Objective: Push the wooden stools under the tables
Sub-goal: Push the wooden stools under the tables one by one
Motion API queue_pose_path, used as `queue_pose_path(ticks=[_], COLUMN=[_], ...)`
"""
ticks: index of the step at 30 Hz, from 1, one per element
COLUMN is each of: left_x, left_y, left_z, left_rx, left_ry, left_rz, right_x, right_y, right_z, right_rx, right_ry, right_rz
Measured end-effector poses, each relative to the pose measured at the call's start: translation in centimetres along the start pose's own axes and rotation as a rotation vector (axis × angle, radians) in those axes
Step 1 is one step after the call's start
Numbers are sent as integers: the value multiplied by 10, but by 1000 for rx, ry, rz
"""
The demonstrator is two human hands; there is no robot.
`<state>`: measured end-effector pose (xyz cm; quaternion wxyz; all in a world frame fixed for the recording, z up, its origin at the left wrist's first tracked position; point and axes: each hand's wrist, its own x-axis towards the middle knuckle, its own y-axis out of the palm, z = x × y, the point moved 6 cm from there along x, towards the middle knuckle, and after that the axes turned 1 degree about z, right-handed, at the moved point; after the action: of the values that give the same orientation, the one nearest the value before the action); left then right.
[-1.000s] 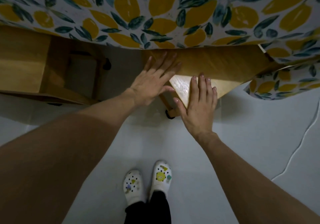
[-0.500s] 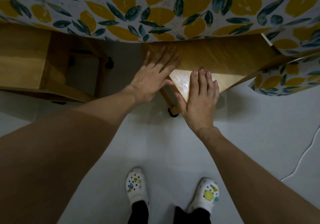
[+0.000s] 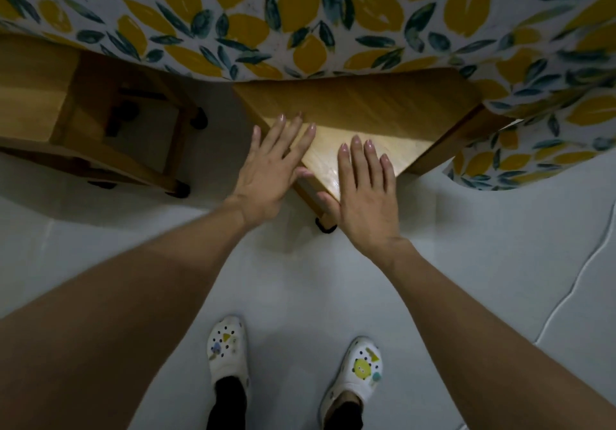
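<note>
Resting flat with fingers spread, both hands, left [image 3: 266, 169] and right [image 3: 363, 193], press on the light wooden stool's [image 3: 360, 113] near corner; its far half sits beneath the lemon-print cloth-covered counter [image 3: 300, 13]. Another wooden stool [image 3: 43, 96] stands at 9 o'clock.

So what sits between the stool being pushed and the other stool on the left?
In the head view, only bare white floor separates the pushed stool from the left stool; nothing lies there.
</note>
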<state>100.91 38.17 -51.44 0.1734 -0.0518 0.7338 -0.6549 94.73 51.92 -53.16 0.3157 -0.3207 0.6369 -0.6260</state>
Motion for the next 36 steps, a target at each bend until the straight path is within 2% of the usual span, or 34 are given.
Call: queue_pose_path(ticks=[4,9,11,13,16,20,29,36], left_x=[-25,-45,-48,-49,-49,-43,-15,24], left_y=[8,7,6,7,14,17,9,3], left_z=[-50,-75,-63,-47,-38,-42,-70,-77], left_rx=[65,97,94,87,106,85,-10,-1], left_ry=[-42,144,169,144,145,78,55,35], left_rz=[-53,-63,-40,-14,-10,-38,-100,-87], right_x=[-31,-62,-76,-84,-82,-69,-43,-6], right_y=[-3,-11,-15,-19,-13,-4,-5,-8], right_z=[-47,-107,-126,-132,-109,-101,-150,-179], right_rx=[-28,-40,-34,-2,46,-7,-55,-48], right_ry=[-174,-326,-276,-122,-5,14,-82,-106], right_rz=[71,161,175,154,110,118,162,175])
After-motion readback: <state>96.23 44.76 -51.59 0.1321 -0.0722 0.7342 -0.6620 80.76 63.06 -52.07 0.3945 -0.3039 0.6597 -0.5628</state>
